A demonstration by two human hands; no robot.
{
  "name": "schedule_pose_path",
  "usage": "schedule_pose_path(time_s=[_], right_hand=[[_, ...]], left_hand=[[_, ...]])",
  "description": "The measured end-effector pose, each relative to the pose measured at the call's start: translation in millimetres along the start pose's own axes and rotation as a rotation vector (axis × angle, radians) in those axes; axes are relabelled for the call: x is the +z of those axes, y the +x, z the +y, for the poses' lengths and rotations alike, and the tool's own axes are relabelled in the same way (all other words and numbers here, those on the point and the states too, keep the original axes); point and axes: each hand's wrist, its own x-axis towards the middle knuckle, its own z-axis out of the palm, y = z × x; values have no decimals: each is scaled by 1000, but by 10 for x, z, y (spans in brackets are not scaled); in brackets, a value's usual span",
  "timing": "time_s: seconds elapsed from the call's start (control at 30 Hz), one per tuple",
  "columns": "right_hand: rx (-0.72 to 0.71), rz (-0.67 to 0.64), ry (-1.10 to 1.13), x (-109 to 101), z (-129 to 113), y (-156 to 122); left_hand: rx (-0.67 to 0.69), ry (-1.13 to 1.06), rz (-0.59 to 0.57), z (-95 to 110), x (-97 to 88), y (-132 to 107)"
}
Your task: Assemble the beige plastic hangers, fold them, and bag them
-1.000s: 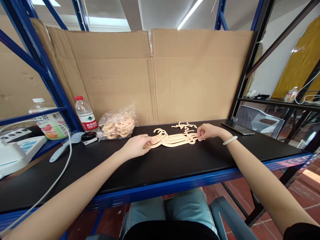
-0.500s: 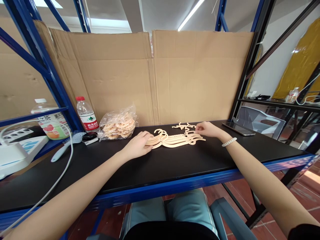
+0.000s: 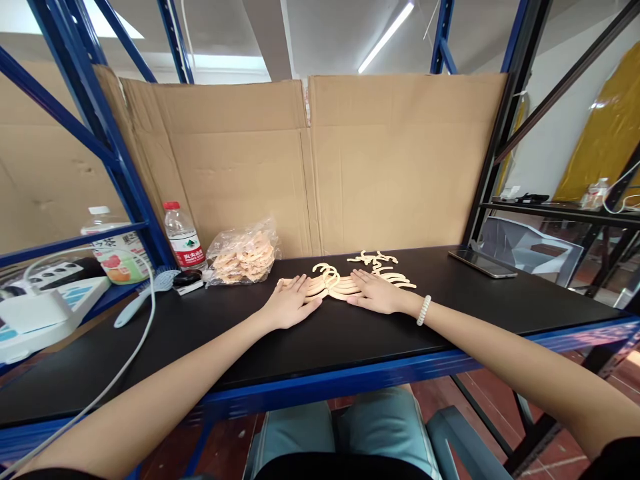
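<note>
Several cream-coloured clothes hangers [image 3: 342,287] lie stacked flat on the black tabletop, their hooks bunched at the middle. My left hand [image 3: 290,303] rests palm down over the left arms of the stack, fingers stretched out. Over the right arms lies my right hand [image 3: 375,292], also flat with its fingers extended and a beaded bracelet at the wrist. Just behind the right side of the stack are several small loose cream pieces [image 3: 374,259], shaped like hooks or branches. Parts of the hangers are hidden beneath both hands.
A clear bag of pale flat pieces [image 3: 245,257] stands back left, beside a red-capped water bottle [image 3: 186,237]. Further left are a brush [image 3: 145,297], a white cable [image 3: 145,333] and a white device [image 3: 45,313]. A phone [image 3: 483,263] lies at right. Cardboard [image 3: 400,160] walls the back.
My right hand has moved left and toward me, from the small pieces at the stack's right end to lying flat on the hangers. The left hand stays on the left arms, fingers now flatter.
</note>
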Motion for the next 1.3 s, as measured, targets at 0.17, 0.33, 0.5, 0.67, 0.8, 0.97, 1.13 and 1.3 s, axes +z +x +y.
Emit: schedule_pose_path(time_s=[0.17, 0.33, 0.5, 0.67, 0.8, 0.97, 1.13, 1.3], right_hand=[[27, -7, -32, -18, 87, 35], [37, -4, -41, -34, 217, 90], [51, -20, -71, -78, 310, 120], [60, -16, -68, -93, 319, 115], [54, -16, -64, -107, 312, 114], [48, -3, -76, -64, 304, 89], [-16, 312, -50, -146, 399, 51], [342, 456, -61, -592, 755, 138]], left_hand=[[-15, -25, -13, 32, 9, 108], [-18, -37, -10, 74, 30, 269], [-23, -52, 19, 103, 69, 426], [-25, -66, 42, 113, 89, 471], [-31, -66, 46, 115, 83, 456], [-23, -66, 58, 114, 91, 429], [9, -177, 197, 73, 9, 331], [126, -173, 360, -92, -169, 184]])
